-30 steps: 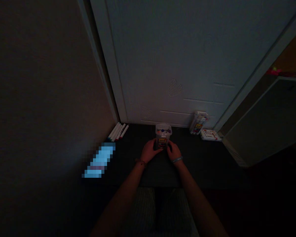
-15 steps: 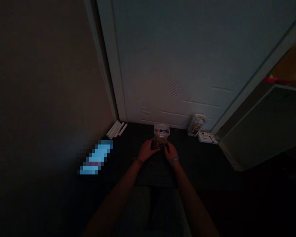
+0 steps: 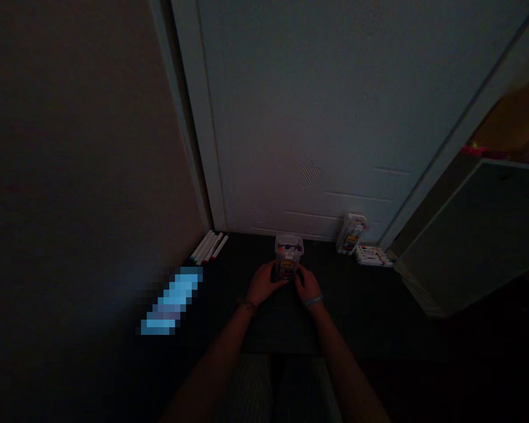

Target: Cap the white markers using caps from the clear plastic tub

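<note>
A clear plastic tub of markers [image 3: 288, 254] stands upright on the dark floor in front of a white door. My left hand [image 3: 263, 284] wraps round its lower left side. My right hand [image 3: 307, 284] grips its lower right side. Both hands have their fingers curled against the tub. The scene is very dim, so fine detail of the fingers is lost.
Several loose markers [image 3: 210, 247] lie by the wall corner at left. A second clear tub [image 3: 350, 233] leans against the door at right, with a flat marker pack [image 3: 372, 256] beside it. A blurred blue patch [image 3: 171, 299] lies on the floor left. A cabinet [image 3: 476, 235] stands right.
The view has shifted slightly; my hands stay clasped on the tub in the same place.
</note>
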### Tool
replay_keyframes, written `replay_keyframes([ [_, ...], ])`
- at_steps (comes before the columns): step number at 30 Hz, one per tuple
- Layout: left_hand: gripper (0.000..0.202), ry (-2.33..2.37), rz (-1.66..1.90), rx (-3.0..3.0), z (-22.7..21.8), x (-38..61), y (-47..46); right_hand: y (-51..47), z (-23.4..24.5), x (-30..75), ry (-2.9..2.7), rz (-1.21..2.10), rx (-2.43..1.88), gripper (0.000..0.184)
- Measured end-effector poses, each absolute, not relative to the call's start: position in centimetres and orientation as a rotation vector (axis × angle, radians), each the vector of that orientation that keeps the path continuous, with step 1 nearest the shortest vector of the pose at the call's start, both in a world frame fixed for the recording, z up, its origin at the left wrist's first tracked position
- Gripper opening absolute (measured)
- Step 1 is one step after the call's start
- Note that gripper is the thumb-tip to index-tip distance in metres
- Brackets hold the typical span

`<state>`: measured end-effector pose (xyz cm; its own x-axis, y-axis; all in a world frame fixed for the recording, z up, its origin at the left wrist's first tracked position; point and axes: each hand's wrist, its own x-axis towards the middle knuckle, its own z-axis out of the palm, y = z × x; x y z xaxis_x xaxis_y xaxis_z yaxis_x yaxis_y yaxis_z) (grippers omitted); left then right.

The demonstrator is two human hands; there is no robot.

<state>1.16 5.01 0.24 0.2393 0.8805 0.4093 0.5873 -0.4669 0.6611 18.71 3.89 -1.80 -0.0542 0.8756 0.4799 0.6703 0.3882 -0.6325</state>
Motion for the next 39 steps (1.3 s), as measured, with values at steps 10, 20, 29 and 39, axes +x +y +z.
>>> replay_keyframes([
  [10,0.056,1.325,1.117,2.105,0.42,1.18,5.04,4.08,-2.08,18.69,-1.774,0.282,-1.329,0.041],
  [20,0.056,1.323,1.117,2.115,0.25,1.28,5.08,3.97,-1.76,18.70,-1.797,0.294,-1.332,0.042],
  [29,0.057,1.351,1.113,2.103,0.48,1.36,4.93,3.93,-1.91,18.70,-1.773,0.304,-1.322,0.041],
  [39,0.057,1.339,1.109,2.131,0.31,1.24,5.07,4.00,-2.08,18.73,-1.763,0.298,-1.337,0.041],
])
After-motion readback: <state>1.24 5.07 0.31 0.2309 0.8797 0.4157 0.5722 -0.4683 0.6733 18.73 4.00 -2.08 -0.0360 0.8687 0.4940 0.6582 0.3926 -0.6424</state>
